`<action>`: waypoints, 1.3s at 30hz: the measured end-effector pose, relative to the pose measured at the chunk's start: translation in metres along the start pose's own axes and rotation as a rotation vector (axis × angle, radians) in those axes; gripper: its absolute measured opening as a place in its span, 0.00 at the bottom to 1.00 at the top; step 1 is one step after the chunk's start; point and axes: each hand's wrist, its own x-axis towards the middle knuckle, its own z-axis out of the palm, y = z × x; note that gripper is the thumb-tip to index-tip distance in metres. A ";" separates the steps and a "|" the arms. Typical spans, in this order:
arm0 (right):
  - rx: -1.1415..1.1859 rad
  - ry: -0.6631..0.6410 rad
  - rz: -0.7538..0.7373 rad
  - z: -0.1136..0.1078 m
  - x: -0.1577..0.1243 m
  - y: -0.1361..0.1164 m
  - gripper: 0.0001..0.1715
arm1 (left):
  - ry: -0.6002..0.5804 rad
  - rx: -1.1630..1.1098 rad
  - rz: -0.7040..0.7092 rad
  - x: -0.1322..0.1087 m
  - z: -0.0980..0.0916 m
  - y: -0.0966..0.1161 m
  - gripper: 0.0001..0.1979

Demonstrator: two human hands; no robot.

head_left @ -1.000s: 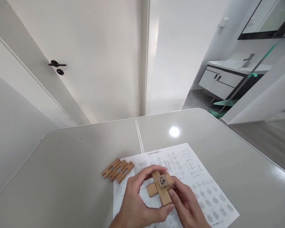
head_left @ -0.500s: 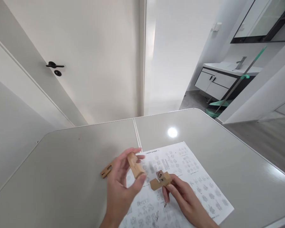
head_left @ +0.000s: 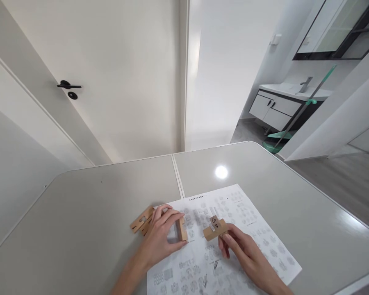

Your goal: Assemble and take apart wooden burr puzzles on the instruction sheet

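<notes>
My left hand (head_left: 161, 237) is closed round a single notched wooden bar (head_left: 181, 229), resting it on the printed instruction sheet (head_left: 252, 233). Just left of that hand lie more loose wooden puzzle bars (head_left: 140, 220), partly hidden by my fingers. My right hand (head_left: 241, 254) pinches a small joined pair of wooden pieces (head_left: 214, 230) against the sheet; the upright one carries a handwritten "G" and "3". The two hands are a short gap apart.
The grey table (head_left: 89, 229) has a seam down its middle and rounded far corners. Behind it stand a white door with a black handle (head_left: 68, 86) and an open doorway to a bathroom vanity (head_left: 279, 108) with a green mop (head_left: 298, 112).
The crossed assembly held by both hands has come apart: my left hand pulled one bar away leftwards and lowered it onto the sheet, while my right hand kept the marked pair.
</notes>
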 end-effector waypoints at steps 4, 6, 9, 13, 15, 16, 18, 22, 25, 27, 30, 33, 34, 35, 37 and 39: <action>-0.002 -0.029 0.005 0.007 0.004 -0.006 0.20 | -0.009 0.053 0.025 -0.003 -0.010 -0.004 0.31; -0.011 -0.038 -0.001 0.012 0.008 -0.009 0.20 | 0.000 0.065 0.037 -0.005 -0.015 -0.002 0.33; -0.016 -0.039 -0.010 0.021 0.013 -0.015 0.20 | 0.017 -0.034 -0.006 -0.008 -0.021 0.010 0.36; -0.007 -0.044 -0.033 0.036 0.018 -0.019 0.18 | -0.043 -0.282 -0.053 -0.013 -0.020 0.034 0.19; -0.009 -0.051 -0.048 0.044 0.021 -0.020 0.18 | -0.054 -0.345 -0.074 -0.016 -0.018 0.041 0.14; -0.013 -0.054 -0.055 0.048 0.022 -0.021 0.19 | -0.061 -0.358 -0.094 -0.017 -0.017 0.042 0.16; -0.045 -0.055 -0.070 0.055 0.024 -0.022 0.19 | -0.062 -0.370 -0.131 -0.020 -0.016 0.042 0.19; -0.242 0.036 -0.130 0.069 0.027 -0.016 0.17 | 0.002 -0.376 -0.179 -0.026 -0.014 0.038 0.21; -0.413 0.145 -0.212 0.077 0.029 -0.005 0.13 | 0.064 -0.375 -0.201 -0.031 -0.006 0.042 0.21; -0.527 0.206 -0.259 0.078 0.032 0.004 0.12 | 0.099 -0.382 -0.230 -0.033 0.003 0.048 0.22; -0.693 0.187 -0.244 0.074 0.037 0.013 0.10 | 0.133 -0.415 -0.284 -0.035 0.013 0.055 0.25; -0.765 0.166 -0.179 0.064 0.041 0.016 0.12 | 0.186 -0.297 -0.314 -0.034 0.015 0.056 0.24; -0.774 0.177 -0.156 0.061 0.042 0.016 0.14 | 0.207 -0.214 -0.314 -0.033 0.015 0.055 0.24; -0.785 0.195 -0.132 0.058 0.043 0.015 0.14 | 0.227 -0.123 -0.306 -0.031 0.014 0.054 0.23; -0.824 0.223 -0.079 0.053 0.045 0.014 0.15 | 0.251 0.041 -0.274 -0.028 0.013 0.051 0.21; -0.871 0.232 -0.035 0.051 0.047 0.012 0.14 | 0.256 0.163 -0.244 -0.023 0.014 0.048 0.19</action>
